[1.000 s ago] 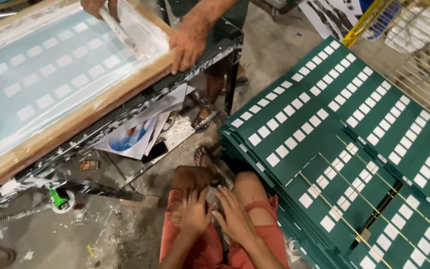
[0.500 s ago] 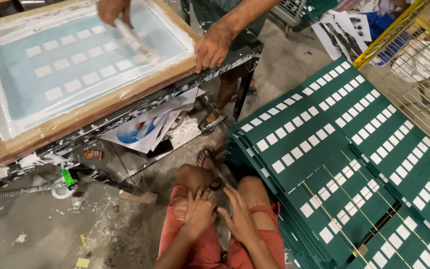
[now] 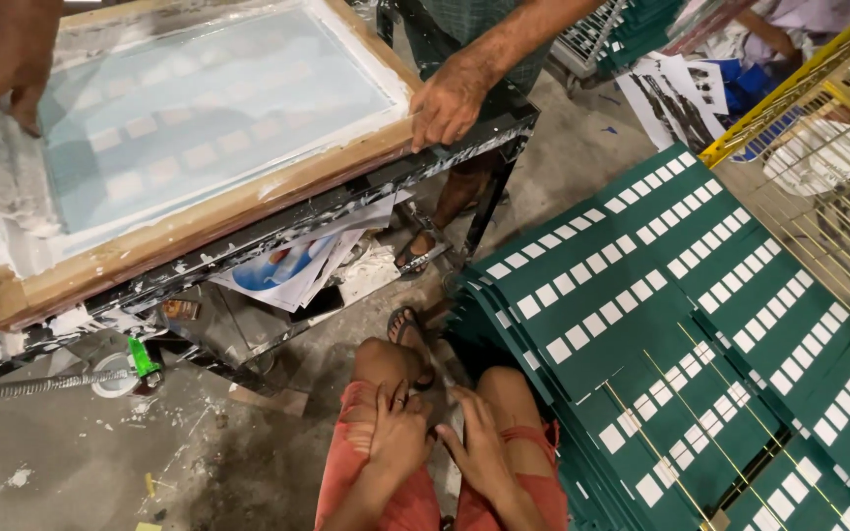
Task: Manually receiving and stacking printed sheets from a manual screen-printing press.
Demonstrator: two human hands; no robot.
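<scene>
Grey concrete floor, stained with pale paint spots, is filling the lower left of the view, and the person wearing the camera is sitting low on it with bent knees in red shorts. Between the knees, the left hand is resting palm down with its fingers loosely curled, and the right hand is lying just beside it, fingers stretched forward and slightly apart; something small and pale is showing between the two hands, but I cannot tell what it is or whether either hand is gripping it. Both forearms are coming up from the bottom edge and meeting near the middle. Just beside the right knee, a thick stack of green printed sheets with rows of white rectangles is spreading to the right, lying in fanned layers. Further out, a wooden-framed printing screen is sitting on a dark metal table. Another person's hand is pressing on the frame's right corner with bent fingers, and that person's other hand is closing on a white squeegee at the left side. Loose printed papers are lying under the table, and a yellow wire rack is standing at the far right.
</scene>
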